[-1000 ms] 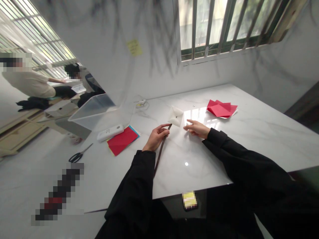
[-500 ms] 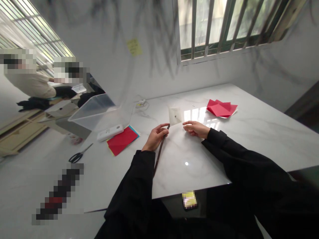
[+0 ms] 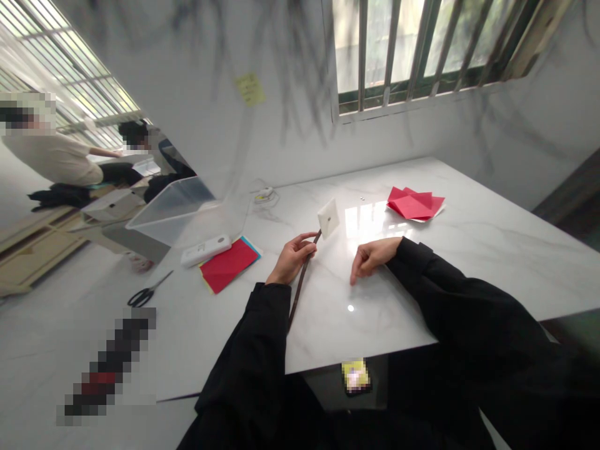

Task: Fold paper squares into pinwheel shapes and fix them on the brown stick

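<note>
The right hand point(image 3: 372, 257) had just let go of the white paper square point(image 3: 327, 219) and dropped, loosely curled and empty, to the table point(image 3: 469, 250) — leaving the paper raised on the dark stick point(image 3: 302, 281) pinched in the left hand point(image 3: 293, 257).

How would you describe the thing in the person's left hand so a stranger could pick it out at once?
Start at the white marble table under the barred window. Near its middle, the left hand holds a thin dark stick with a small white paper square at its top. Unlike the red paper sheets lying flat, it stands raised off the table.
</note>
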Motion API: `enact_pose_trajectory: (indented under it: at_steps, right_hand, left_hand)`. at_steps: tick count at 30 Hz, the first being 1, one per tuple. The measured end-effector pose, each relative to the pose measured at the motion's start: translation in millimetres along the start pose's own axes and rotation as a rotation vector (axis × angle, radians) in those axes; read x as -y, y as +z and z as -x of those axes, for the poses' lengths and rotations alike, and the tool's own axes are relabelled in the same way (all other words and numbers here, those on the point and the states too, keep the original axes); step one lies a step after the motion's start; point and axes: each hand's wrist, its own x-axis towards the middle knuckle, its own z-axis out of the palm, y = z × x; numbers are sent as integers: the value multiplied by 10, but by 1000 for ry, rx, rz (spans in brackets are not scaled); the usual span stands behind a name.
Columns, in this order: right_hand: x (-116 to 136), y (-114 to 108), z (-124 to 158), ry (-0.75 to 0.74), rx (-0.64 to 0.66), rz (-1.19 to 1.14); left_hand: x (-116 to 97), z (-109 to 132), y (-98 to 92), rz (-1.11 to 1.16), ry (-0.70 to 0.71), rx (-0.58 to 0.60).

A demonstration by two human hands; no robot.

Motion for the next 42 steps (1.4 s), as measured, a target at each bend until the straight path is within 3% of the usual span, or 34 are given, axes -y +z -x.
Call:
enact_pose_trajectory:
  at_steps: [1, 2, 3, 4, 6, 11, 13, 15, 16, 17, 20, 21, 22, 23, 25, 31, 34, 37, 39, 40, 41, 42]
  right_hand:
    - [25, 37, 29, 18, 229, -31]
    - [43, 72, 43, 20, 358, -72]
    - [52, 101, 42, 9, 388, -117]
    - [52, 119, 27, -13, 338, -164]
    - [26, 115, -33, -59, 88, -234]
    - [-94, -51, -174, -29, -708, -360]
    - [-98, -72, -192, -16, -902, -454]
    - [-50, -16, -186, -29, -938, -522]
    - [-8, 40, -175, -35, -839, -534]
    - [42, 111, -158, -41, -648, -525]
    - [194, 340, -99, -14, 262, -372]
    - [228, 398, -87, 3, 498, -312]
    - [248, 437, -82, 16, 623, -277]
    - [252, 453, -86, 20, 633, -281]
    - [218, 422, -118, 1, 398, -387]
    - [11, 90, -232, -101, -689, -813]
    - [-32, -19, -247, -169, -994, -895]
    - [-25, -35, -251, -140, -1158, -872]
    - [6, 10, -232, -111, -1177, -820]
    - [28, 48, -210, -103, -1079, -786]
    - [55, 96, -180, -93, -886, -742]
    - [84, 150, -144, -80, -610, -680]
  left_hand:
    - [3, -1, -2, 0, 0, 2]
    - [7, -3, -5, 1, -3, 4]
    - [12, -6, -9, 3, -5, 4]
    - [19, -10, -11, 7, -6, -1]
    - [30, -16, -15, 15, -6, -11]
    - [37, -17, -12, 21, -2, -2]
    - [36, -17, -12, 24, -4, -2]
    - [39, -20, -16, 22, -7, 0]
    - [42, -21, -18, 21, -7, -1]
    - [45, -23, -22, 20, -5, -2]
    - [51, -25, -31, 17, -2, -5]
    - [50, -24, -33, 16, -1, -6]
    - [47, -21, -34, 14, -1, -4]
    - [44, -19, -33, 13, -1, -2]
    - [33, -14, -30, 14, -1, 4]
    - [27, -20, -28, 16, -4, 7]
    - [38, -26, -27, 26, -4, -5]
    - [31, -18, -15, 20, -5, 1]
    - [17, -6, -3, 14, -6, 5]
    - [10, 0, 3, 13, -6, 5]
    - [4, 5, 6, 12, -7, 5]
    - [0, 8, 8, 12, -7, 4]
